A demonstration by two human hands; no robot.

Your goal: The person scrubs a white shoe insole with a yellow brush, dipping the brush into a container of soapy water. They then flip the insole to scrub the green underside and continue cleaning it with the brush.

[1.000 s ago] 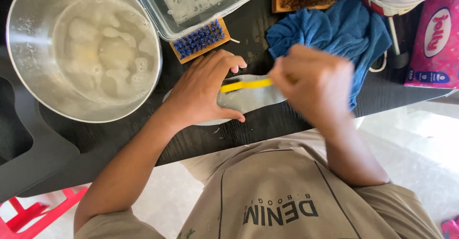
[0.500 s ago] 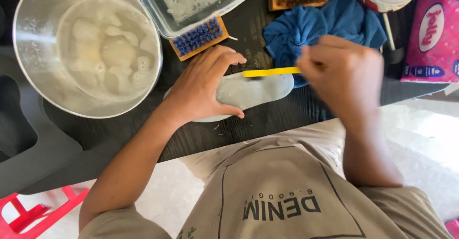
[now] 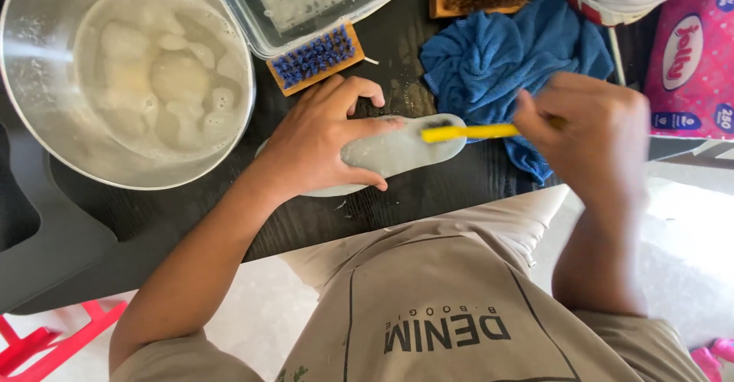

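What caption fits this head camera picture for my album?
Left hand pins a grey insole on the dark table; right hand scrubs it with a yellow toothbrush.

I see bare dark table (image 3: 428,191) near the insole (image 3: 405,152), room to pass there. Far side is blocked: bowl (image 3: 46,84) far left, tub (image 3: 252,22) and blue brush (image 3: 315,57) just beyond, cloth (image 3: 505,61) right.

We see: beige/khaki tee (image 3: 428,305), short slvs, dark seam lines + dark printed lettering on chest | left hand (image 3: 321,141) & right hand (image 3: 592,126) bare, no gloves/watch | forearms uncovered
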